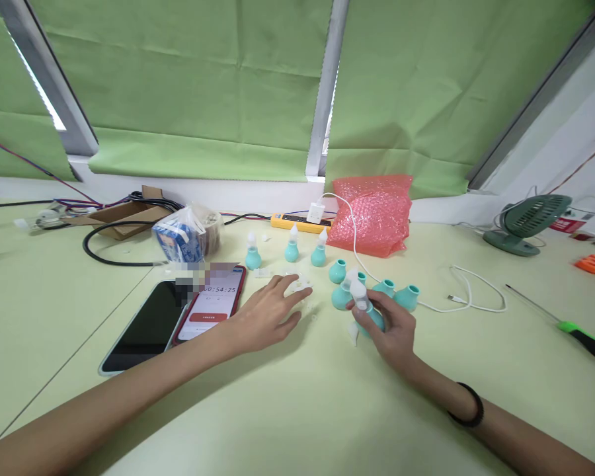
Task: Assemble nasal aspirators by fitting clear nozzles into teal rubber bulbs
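I'm gripping a tipped bulb [371,316] in my right hand [394,330] before the pink bag [371,215]; my left hand [268,314] is lying spread over loose tips [297,284]. Three finished bulbs [291,250] are standing beside the bag, with open bulbs [406,296] waiting.

A pale green table [297,410] fills the lower half of the view, with a thin seam [79,357] running slantwise across its left part. Behind its far edge runs a white window sill [258,192]. Above the sill, green fabric blinds [193,86] with horizontal creases hang lowered over the windows. Grey metal frame posts divide them: one in the centre [327,86], one leaning at the left [44,73] and one at the right [540,99]. Bright daylight slips through narrow gaps [34,86] beside the posts. A white wall [575,119] closes the right side. The light is soft and even.
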`<state>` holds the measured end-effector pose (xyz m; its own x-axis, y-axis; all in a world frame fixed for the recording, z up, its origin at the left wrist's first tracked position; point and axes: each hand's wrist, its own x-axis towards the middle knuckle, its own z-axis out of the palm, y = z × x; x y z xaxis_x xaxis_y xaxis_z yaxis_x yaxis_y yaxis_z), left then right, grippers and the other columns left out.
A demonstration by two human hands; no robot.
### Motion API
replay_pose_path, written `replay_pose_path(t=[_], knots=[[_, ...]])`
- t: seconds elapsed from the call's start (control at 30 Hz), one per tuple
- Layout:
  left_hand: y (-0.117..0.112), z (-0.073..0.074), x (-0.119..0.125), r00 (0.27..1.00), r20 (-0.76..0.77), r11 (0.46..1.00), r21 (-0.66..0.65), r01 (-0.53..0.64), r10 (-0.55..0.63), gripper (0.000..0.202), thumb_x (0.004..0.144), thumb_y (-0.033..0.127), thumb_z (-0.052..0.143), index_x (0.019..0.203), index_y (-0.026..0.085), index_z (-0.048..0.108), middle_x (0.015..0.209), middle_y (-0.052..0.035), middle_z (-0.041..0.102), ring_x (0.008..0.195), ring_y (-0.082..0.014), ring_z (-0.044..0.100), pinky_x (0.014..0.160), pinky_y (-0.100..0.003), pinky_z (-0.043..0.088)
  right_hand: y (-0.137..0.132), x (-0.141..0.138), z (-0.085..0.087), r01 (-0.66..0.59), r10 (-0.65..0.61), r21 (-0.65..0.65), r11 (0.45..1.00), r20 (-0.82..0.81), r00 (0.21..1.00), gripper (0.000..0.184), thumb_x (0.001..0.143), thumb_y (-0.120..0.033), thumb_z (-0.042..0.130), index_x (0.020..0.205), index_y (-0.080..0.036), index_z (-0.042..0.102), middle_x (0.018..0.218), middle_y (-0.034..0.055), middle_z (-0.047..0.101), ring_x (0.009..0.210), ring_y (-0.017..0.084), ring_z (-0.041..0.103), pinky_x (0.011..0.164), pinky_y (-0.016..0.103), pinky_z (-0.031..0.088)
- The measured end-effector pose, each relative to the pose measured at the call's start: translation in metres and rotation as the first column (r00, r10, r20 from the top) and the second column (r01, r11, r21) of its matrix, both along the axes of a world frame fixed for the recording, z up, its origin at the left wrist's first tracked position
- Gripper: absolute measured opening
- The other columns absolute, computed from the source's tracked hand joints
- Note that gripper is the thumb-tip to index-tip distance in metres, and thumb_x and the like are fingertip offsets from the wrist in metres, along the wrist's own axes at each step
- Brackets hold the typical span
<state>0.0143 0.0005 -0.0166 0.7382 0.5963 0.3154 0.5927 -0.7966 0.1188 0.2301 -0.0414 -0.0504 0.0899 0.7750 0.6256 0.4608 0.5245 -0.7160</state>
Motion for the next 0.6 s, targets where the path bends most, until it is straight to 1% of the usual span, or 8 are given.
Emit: replay_pose_path(t=[0.1, 0.17, 0.23, 0.33, 0.47, 0.6], knots=[[0.007, -0.011, -0.003, 0.983, -0.161, 0.988, 0.141, -0.061, 0.084, 0.049, 0.076, 0.015, 0.046, 0.124, 0.022, 0.034, 0.135, -0.0132, 0.023, 0.117, -0.0341, 0.029, 0.09, -0.05, 0.03, 0.006, 0.003, 0.002, 0.018, -0.032, 0.113, 0.993, 0.128, 0.991, 0.013, 0.069, -0.023, 0.057, 0.08, -0.017, 0.055, 0.066, 0.004, 0.06, 0.062, 0.017, 0.055, 0.06, 0.032, 0.046], [0.012, -0.018, -0.006, 0.965, -0.227, 0.979, 0.183, -0.09, 0.131, 0.053, 0.075, 0.014, 0.046, 0.125, 0.024, 0.031, 0.137, -0.0111, 0.019, 0.119, -0.037, 0.024, 0.091, -0.054, 0.026, 0.008, 0.004, 0.005, 0.018, -0.052, 0.156, 0.988, 0.219, 0.974, 0.007, 0.068, -0.021, 0.055, 0.074, -0.017, 0.055, 0.063, 0.0034, 0.059, 0.059, 0.016, 0.053, 0.057, 0.031, 0.045], [0.015, -0.022, -0.009, 0.951, -0.267, 0.977, 0.187, -0.106, 0.155, 0.053, 0.076, 0.015, 0.046, 0.125, 0.024, 0.03, 0.137, -0.01, 0.021, 0.12, -0.0374, 0.023, 0.091, -0.055, 0.025, 0.009, 0.004, 0.006, 0.025, -0.075, 0.179, 0.984, 0.278, 0.958, 0.004, 0.069, -0.02, 0.053, 0.07, -0.017, 0.055, 0.062, 0.0033, 0.058, 0.058, 0.016, 0.052, 0.055, 0.03, 0.044], [0.017, -0.025, -0.012, 0.944, -0.295, 0.979, 0.179, -0.099, 0.149, 0.049, 0.078, 0.016, 0.043, 0.125, 0.024, 0.031, 0.135, -0.0099, 0.027, 0.119, -0.0356, 0.026, 0.091, -0.053, 0.026, 0.012, 0.009, 0.005, 0.046, -0.108, 0.213, 0.976, 0.29, 0.951, 0.003, 0.068, -0.019, 0.053, 0.068, -0.016, 0.055, 0.06, 0.003, 0.057, 0.055, 0.015, 0.053, 0.054, 0.029, 0.044], [0.016, -0.024, -0.011, 0.944, -0.302, 0.981, 0.177, -0.081, 0.133, 0.046, 0.081, 0.018, 0.04, 0.125, 0.024, 0.031, 0.132, -0.0106, 0.031, 0.117, -0.0341, 0.029, 0.091, -0.052, 0.026, 0.019, 0.017, 0.002, 0.081, -0.155, 0.26, 0.962, 0.279, 0.948, 0.004, 0.068, -0.019, 0.054, 0.066, -0.015, 0.055, 0.056, 0.003, 0.057, 0.053, 0.015, 0.054, 0.052, 0.028, 0.044], [0.016, -0.022, -0.01, 0.94, -0.314, 0.984, 0.157, -0.085, 0.131, 0.048, 0.083, 0.02, 0.037, 0.128, 0.027, 0.023, 0.13, -0.011, 0.033, 0.115, -0.0342, 0.032, 0.089, -0.053, 0.027, 0.024, 0.022, 0.004, 0.147, -0.229, 0.287, 0.947, 0.275, 0.934, 0.006, 0.067, -0.021, 0.054, 0.065, -0.015, 0.055, 0.057, 0.0035, 0.057, 0.053, 0.015, 0.054, 0.052, 0.028, 0.043]])
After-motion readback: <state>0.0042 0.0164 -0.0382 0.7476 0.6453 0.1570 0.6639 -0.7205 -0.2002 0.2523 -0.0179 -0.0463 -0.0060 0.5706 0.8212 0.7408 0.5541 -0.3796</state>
